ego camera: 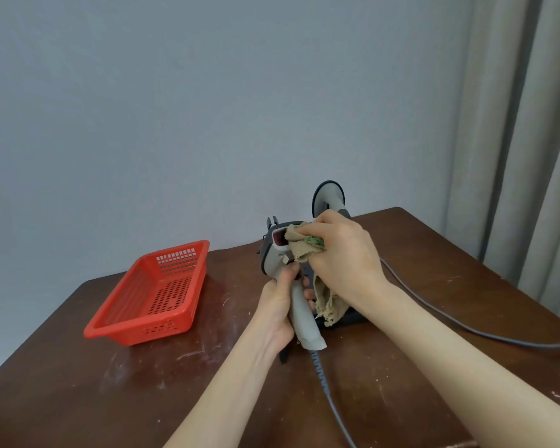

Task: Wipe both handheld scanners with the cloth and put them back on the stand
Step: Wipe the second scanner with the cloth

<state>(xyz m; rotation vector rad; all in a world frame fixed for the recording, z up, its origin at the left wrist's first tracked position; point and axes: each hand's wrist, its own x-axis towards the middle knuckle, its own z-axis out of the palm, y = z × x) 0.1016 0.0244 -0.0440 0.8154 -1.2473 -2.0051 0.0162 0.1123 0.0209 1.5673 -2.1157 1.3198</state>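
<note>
- Key relation: the held scanner [277, 250] stands nearly upright above the table [434, 270]. Its long axis runs from the grey handle, low and toward the person, up to the head. The red window faces up and left.
- The left hand [278, 308] grips the handle from the left. Its fingers [308, 294] wrap round to the far side and the thumb lies just below the trigger.
- The right hand [343, 257] is the nearer one to the head. Its fingers are curled round a bunched cloth [304, 244] and press it against the right edge of the window. In my judgement the wipe must travel leftward across the window.
- Cloth: coarse beige weave with frayed edges and a green patch at the grip. A loose tail hangs beside the handle.
- Held scanner: smooth, hard grey plastic with a darker surround. A ribbed cable [317, 367] leaves the butt of the handle.
- Second scanner [328, 197]: just behind the right hand and largely hidden. Whether it is seated cannot be told.
- Stand [353, 318]: only a dark base shows under the cloth tail, so this identification is a judgement.
- A smooth grey cord [466, 328] trails right.
- A red perforated basket [156, 292] sits well apart on the left.
- Table surface: dark wood, scuffed and flecked.
</note>
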